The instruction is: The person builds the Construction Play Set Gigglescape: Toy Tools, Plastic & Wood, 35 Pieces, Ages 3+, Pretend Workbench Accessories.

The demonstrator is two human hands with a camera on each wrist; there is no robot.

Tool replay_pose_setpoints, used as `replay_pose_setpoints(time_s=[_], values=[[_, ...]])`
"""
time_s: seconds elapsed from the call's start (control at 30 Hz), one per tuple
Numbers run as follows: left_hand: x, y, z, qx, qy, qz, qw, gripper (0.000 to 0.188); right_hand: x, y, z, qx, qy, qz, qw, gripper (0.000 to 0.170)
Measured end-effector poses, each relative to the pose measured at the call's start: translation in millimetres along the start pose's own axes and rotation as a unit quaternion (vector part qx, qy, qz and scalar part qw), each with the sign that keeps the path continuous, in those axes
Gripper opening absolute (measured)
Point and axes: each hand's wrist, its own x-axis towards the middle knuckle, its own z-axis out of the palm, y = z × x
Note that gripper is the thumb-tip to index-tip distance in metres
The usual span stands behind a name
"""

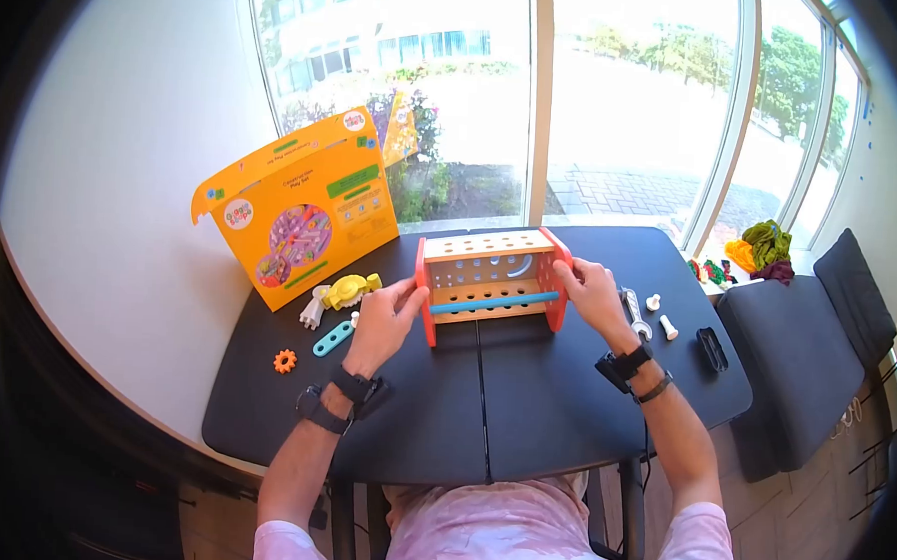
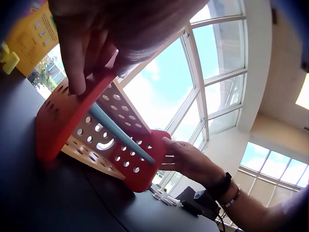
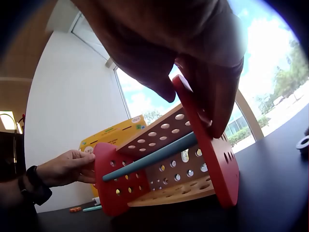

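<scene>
Near the left edge of the black table (image 1: pixel 563 405) lies an orange gear (image 1: pixel 285 361). Well back from the near edge, the left hand (image 1: pixel 378 329) and right hand (image 1: pixel 598 299) grip a toy workbench (image 1: pixel 485 246) by its red side panels. An orange box (image 1: pixel 321 209) stands at the far left corner.

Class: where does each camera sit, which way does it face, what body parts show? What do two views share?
Head: worn there, facing forward and down at the toy rack; left hand, right hand, forearms and shirt show.
Left wrist: worn there, facing right across the toy rack; left hand close, right hand beyond.
Right wrist: worn there, facing left across it; right hand close, left hand beyond.
Both wrist views share the blue bar.
</scene>
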Motion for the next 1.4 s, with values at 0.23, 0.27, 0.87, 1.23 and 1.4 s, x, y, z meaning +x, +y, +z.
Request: replay_pose_setpoints(time_s=[0.23,0.27,0.87,1.23,1.4], values=[[-28.8,-9.9,10.6,0.033,-0.125,-0.129,0.983,0.028,-17.5,41.7,12.3,0.093,-0.048,0.028,0.994,0.032],[-29.0,-14.1,12.3,0.039,-0.132,-0.115,0.984,0.028,-17.1,45.7,11.0,0.074,-0.046,0.038,0.995,0.032],[-10.7,-11.4,57.4,-0.056,-0.221,-0.135,0.964,0.049,-9.2,79.8,-24.8,-0.005,-0.003,0.086,0.996,0.032],[-12.4,-15.4,55.0,-0.111,-0.236,-0.148,0.954,0.042,-6.1,85.6,-27.7,-0.005,0.011,0.103,0.995,0.032],[-11.2,-15.7,51.9,-0.104,-0.236,-0.159,0.953,0.043,-7.2,79.5,-28.9,0.009,0.007,0.106,0.994,0.032]])
